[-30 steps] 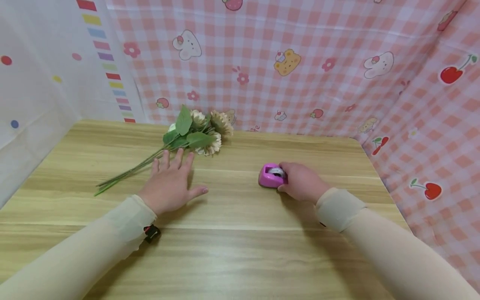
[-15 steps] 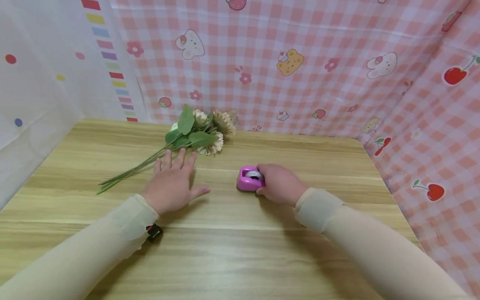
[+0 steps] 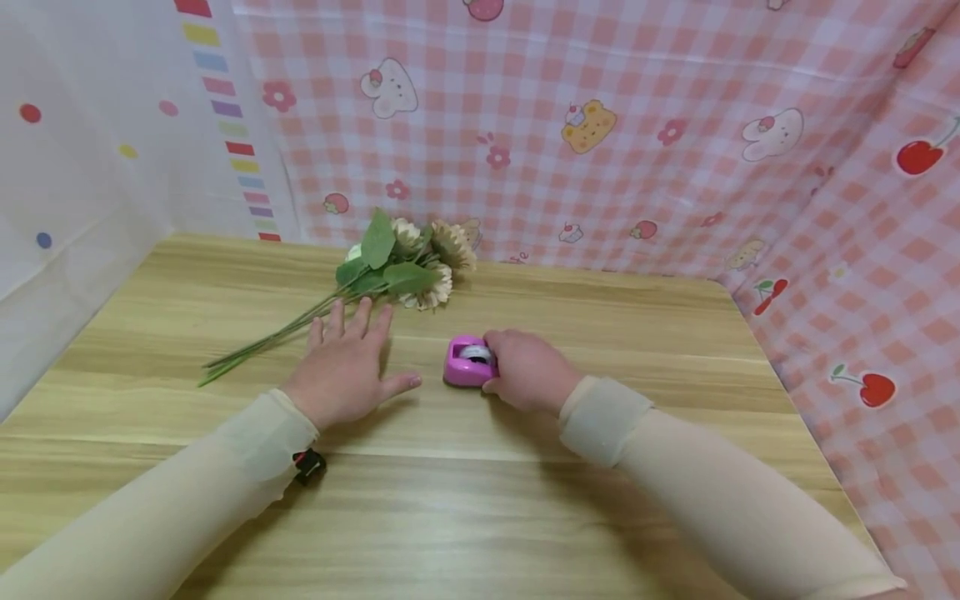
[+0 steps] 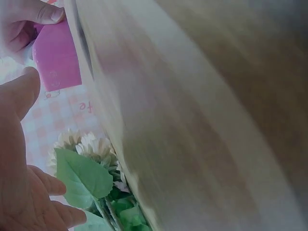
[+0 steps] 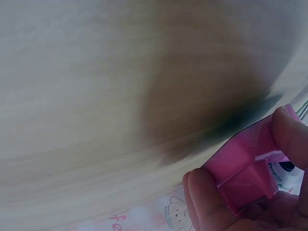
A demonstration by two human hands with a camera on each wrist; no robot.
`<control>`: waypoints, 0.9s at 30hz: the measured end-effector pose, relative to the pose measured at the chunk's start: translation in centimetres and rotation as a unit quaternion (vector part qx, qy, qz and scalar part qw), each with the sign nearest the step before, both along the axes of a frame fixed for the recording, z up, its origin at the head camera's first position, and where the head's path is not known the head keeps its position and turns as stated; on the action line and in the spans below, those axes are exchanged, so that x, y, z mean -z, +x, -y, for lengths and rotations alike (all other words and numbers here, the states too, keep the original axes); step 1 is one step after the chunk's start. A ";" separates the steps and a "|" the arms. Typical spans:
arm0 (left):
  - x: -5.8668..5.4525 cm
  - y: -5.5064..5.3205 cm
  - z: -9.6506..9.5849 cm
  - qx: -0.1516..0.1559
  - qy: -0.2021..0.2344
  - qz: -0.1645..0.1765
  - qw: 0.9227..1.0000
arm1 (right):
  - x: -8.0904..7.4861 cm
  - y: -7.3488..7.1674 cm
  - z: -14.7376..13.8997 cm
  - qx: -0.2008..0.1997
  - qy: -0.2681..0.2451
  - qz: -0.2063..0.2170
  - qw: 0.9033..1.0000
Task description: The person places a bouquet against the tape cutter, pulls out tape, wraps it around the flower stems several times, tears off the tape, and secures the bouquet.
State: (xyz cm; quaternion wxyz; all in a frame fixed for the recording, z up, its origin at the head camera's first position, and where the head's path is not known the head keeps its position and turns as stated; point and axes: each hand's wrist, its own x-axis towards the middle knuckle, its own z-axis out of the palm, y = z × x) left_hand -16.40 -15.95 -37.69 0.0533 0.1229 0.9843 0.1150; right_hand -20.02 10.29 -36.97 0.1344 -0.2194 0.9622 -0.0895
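Note:
My right hand point(image 3: 528, 371) grips a pink tape dispenser point(image 3: 463, 371) by its right end, near the middle of the table. A roll of tape point(image 3: 476, 354) sits inside it. The right wrist view shows the thumb on one side of the pink body point(image 5: 240, 159) and fingers on the other. With fingers spread, my left hand point(image 3: 341, 371) lies palm down at the left, holding nothing. Just beyond its fingertips is a bunch of artificial flowers point(image 3: 431, 287) with green leaves and long stems. In the left wrist view, the dispenser point(image 4: 57, 57) appears beyond the left thumb.
The wooden table point(image 3: 480, 517) carries all of this. Behind it hangs a pink checked cloth point(image 3: 510, 108) with cartoon prints, and a similar cloth continues along the right side. A white dotted cloth point(image 3: 75, 167) borders the left. A black strap piece point(image 3: 308, 465) shows at the left wrist.
My right hand has moved left across the table with the tape dispenser, bringing it closer to the left hand. The left hand and the flowers have stayed in place.

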 end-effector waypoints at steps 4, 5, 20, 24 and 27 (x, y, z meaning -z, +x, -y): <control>0.3 -0.1 0.2 0.000 -0.003 -0.001 1.000 | 0.1 0.2 0.5 -0.006 0.000 0.000 1.000; 0.3 -0.1 0.2 -0.001 -0.003 -0.001 1.000 | 0.2 0.2 0.6 -0.007 0.000 0.000 1.000; 0.3 -0.2 0.5 -0.002 0.001 0.003 1.000 | 0.6 0.5 1.3 -0.005 0.001 0.008 1.000; 0.4 -0.2 0.5 -0.002 0.002 0.004 1.000 | 0.8 0.5 1.3 -0.005 0.003 0.005 1.000; 0.5 -0.2 0.5 -0.003 0.002 0.005 1.000 | 0.9 0.4 1.4 -0.007 0.002 0.004 1.000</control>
